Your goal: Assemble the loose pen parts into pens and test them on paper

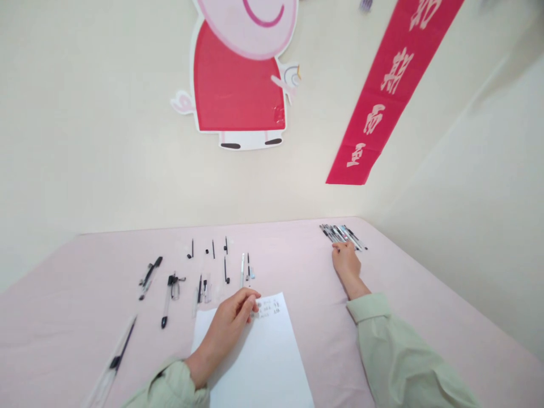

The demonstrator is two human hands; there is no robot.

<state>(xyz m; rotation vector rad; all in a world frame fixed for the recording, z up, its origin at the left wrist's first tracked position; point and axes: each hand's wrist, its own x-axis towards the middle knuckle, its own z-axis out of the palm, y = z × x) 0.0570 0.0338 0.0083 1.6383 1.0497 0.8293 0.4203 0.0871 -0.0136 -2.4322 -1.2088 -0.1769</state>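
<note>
My left hand (229, 326) rests on a white sheet of paper (263, 362) near its top edge, fingers curled together over a few lines of small writing. My right hand (346, 262) reaches far across the pink table (63, 317) to a row of several pens (343, 236) at the back right, its fingertips touching the nearest pens; the fingers point away from me and their grip is hidden. Both arms wear pale green sleeves.
Taken-apart pen parts (212, 266) lie spread across the middle of the table: barrels, refills, caps. A black-capped pen (150, 275) and another pen (166, 303) lie left, a clear barrel (119, 354) at front left. Walls close the back and right.
</note>
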